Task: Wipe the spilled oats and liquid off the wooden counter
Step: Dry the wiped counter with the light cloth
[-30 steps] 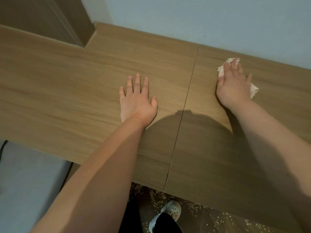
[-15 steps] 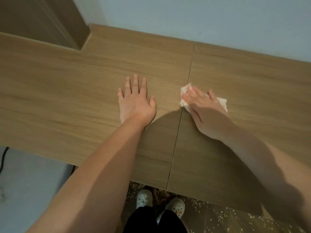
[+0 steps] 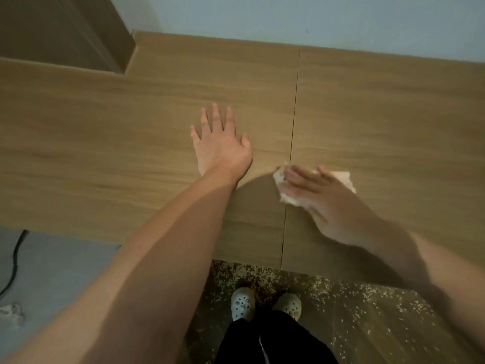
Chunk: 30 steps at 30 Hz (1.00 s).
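Observation:
The wooden counter (image 3: 131, 143) fills the upper half of the view, split by a thin seam (image 3: 293, 122). My left hand (image 3: 220, 145) lies flat on it, fingers straight and spread, just left of the seam. My right hand (image 3: 322, 198) presses a crumpled white tissue (image 3: 343, 178) onto the counter right at the seam, near the front edge; its fingers are straight and blurred by motion. The tissue shows on both sides of the hand. I see no oats or liquid on the counter surface.
Oats (image 3: 354, 298) are scattered over the dark floor below the counter's front edge, around my white clogs (image 3: 242, 303). A grey surface (image 3: 52, 271) with a black cable (image 3: 14, 261) lies at lower left. A wooden panel (image 3: 65, 30) stands at the back left.
My right hand has swept the tissue from the far right back of the counter leftward and toward me, down to the seam near the front edge. My left hand stayed in place.

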Tool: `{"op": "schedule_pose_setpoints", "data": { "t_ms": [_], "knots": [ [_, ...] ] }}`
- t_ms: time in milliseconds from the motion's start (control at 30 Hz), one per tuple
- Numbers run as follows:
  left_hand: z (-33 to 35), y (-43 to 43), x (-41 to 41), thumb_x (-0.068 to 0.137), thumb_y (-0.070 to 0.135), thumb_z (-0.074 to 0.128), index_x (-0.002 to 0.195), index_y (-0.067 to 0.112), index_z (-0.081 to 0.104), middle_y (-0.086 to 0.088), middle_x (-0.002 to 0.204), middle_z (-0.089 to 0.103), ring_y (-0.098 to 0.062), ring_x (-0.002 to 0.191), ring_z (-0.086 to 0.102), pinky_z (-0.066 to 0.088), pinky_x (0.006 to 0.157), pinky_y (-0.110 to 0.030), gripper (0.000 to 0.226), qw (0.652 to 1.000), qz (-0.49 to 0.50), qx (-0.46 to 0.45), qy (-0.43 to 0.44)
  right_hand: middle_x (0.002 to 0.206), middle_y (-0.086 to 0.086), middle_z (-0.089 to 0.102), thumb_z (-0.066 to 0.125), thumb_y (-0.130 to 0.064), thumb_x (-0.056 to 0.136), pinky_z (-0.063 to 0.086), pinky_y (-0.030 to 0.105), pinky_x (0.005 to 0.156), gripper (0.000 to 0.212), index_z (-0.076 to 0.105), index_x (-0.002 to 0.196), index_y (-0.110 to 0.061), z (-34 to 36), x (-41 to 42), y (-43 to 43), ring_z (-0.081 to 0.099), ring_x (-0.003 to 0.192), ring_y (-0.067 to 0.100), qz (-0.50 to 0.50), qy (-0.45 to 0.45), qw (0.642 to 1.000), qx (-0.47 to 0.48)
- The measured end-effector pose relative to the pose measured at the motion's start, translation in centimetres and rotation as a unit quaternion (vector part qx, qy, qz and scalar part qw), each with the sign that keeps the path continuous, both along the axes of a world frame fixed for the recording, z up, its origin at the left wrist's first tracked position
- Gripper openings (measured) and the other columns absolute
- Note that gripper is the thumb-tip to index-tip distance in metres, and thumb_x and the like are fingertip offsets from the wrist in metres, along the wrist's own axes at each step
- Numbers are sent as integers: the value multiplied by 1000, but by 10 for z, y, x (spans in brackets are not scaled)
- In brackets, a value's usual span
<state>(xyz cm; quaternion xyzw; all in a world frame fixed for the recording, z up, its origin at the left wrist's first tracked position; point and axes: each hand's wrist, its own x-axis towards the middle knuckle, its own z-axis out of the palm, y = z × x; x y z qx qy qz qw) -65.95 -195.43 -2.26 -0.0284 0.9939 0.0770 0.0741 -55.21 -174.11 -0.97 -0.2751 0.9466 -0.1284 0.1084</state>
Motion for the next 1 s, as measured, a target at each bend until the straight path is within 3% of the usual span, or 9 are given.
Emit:
{"op": "schedule_pose_setpoints", "data": {
  "t_ms": [167, 300, 467, 600, 700, 767, 800, 900, 1000],
  "knots": [
    [1, 1, 0, 100, 43, 30, 158, 22, 13, -6, 166, 0, -28, 152, -5, 0, 122, -51, 64, 1000, 0, 1, 3, 163, -4, 4, 34, -14, 99, 0, 45, 121, 59, 18, 154, -29, -6, -35, -5, 2, 150, 17, -269, 23, 963, 14],
    [6, -1, 8, 100, 33, 38, 154, 25, 29, -1, 166, 12, -23, 153, 1, 0, 121, -51, 55, 998, -50, 42, 20, 162, -5, 9, 39, -12, 97, 9, 55, 120, 61, 22, 150, -36, -16, 44, -36, 8, 151, 24, -124, 17, 992, -11],
    [6, 1, 26, 102, 23, 40, 150, 24, 40, -2, 164, 19, -20, 152, 7, 1, 122, -43, 48, 991, -87, 99, 34, 156, -7, 28, 49, -9, 91, 11, 45, 118, 58, 41, 144, -30, -4, 90, 19, 14, 149, 13, 88, 9, 995, -40],
    [6, 27, 55, 105, 25, 33, 150, 23, 41, -4, 164, 18, -20, 152, 6, 1, 122, -40, 45, 990, -33, 129, 36, 160, -6, 10, 40, -9, 95, -3, 40, 120, 61, 24, 147, -37, 0, 36, 64, 7, 150, 16, -175, 10, 984, 11],
    [5, 45, 76, 106, 29, 30, 153, 22, 35, -4, 165, 14, -20, 153, 3, 0, 122, -41, 48, 994, -21, 101, 30, 160, 2, 19, 42, -9, 96, 18, 48, 121, 65, 15, 152, -29, -2, 40, 48, 21, 147, 23, -272, 3, 962, 33],
    [7, 53, 82, 106, 29, 30, 153, 22, 35, -4, 165, 14, -20, 153, 3, -1, 122, -41, 48, 994, 3, 105, 25, 144, 5, 46, 43, -4, 95, 38, 42, 112, 62, 21, 147, -29, -1, 75, 34, 47, 129, 22, -210, -92, 973, 4],
    [9, 58, 84, 105, 29, 31, 152, 22, 36, -4, 165, 15, -19, 153, 4, -1, 122, -41, 47, 993, 20, 113, 25, 145, 4, 47, 44, -1, 94, 31, 44, 116, 60, 30, 145, -29, -1, 96, 32, 44, 133, 25, -134, -90, 986, -30],
    [13, 79, 92, 104, 26, 35, 151, 21, 38, -4, 164, 17, -21, 153, 3, -1, 122, -46, 48, 989, 55, 131, 25, 158, -11, 18, 48, 1, 88, 1, 43, 118, 69, 35, 146, -33, -2, 120, 59, 5, 148, 8, 88, -38, 993, -75],
    [16, 119, 106, 104, 24, 33, 152, 21, 34, -5, 165, 11, -23, 153, -1, -2, 122, -48, 49, 992, 40, 107, 49, 160, -14, 2, 44, 1, 93, 9, 40, 122, 76, 16, 148, -42, -8, 93, 113, 4, 149, 8, 35, -35, 999, -20]
  ]
}}
